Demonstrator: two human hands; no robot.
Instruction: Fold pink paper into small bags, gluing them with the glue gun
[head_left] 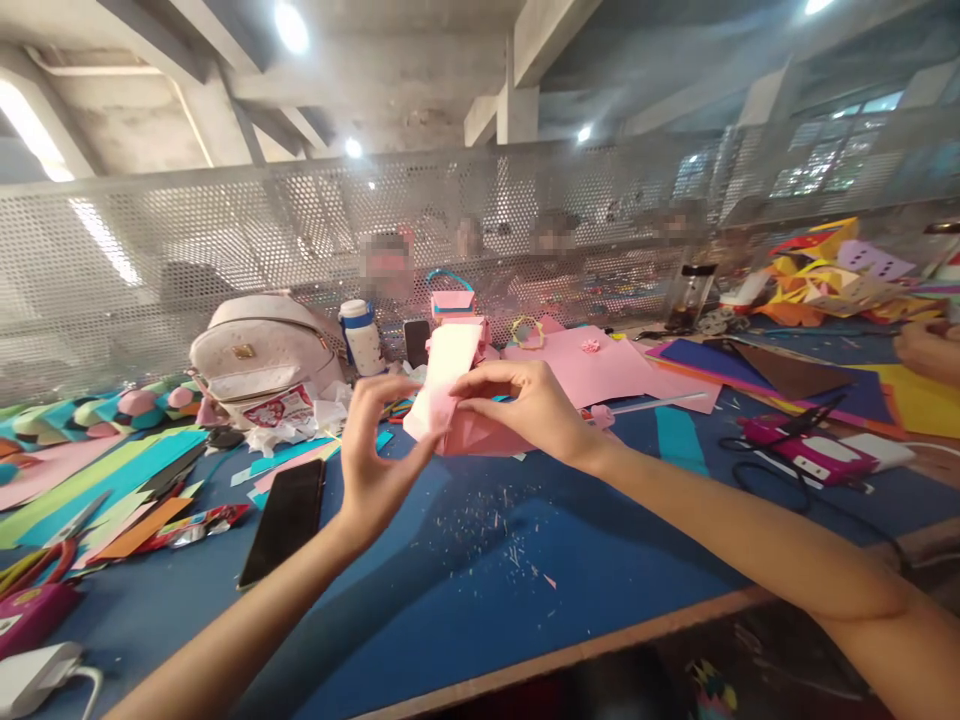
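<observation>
A folded piece of pink paper [452, 350] stands upright in front of me above the blue table, its upper part pale in the light. My left hand [375, 460] grips its lower left side, thumb in front and fingers partly hidden behind it. With thumb and fingertips pinched together, my right hand [529, 405] holds the paper's right edge. Just behind it sits a pink paper construction [454, 303] with a blue loop on top, partly covered by the piece I hold. Small paper scraps [510, 535] lie scattered below my hands.
On the left are a black phone [285, 520], scissors [71, 530], coloured paper strips [112, 480] and a pale backpack [262, 340]. Pink sheets [592, 360], a magenta power strip [814, 450] with cables and another person's hand [930, 350] are on the right. A perforated partition [285, 240] runs behind.
</observation>
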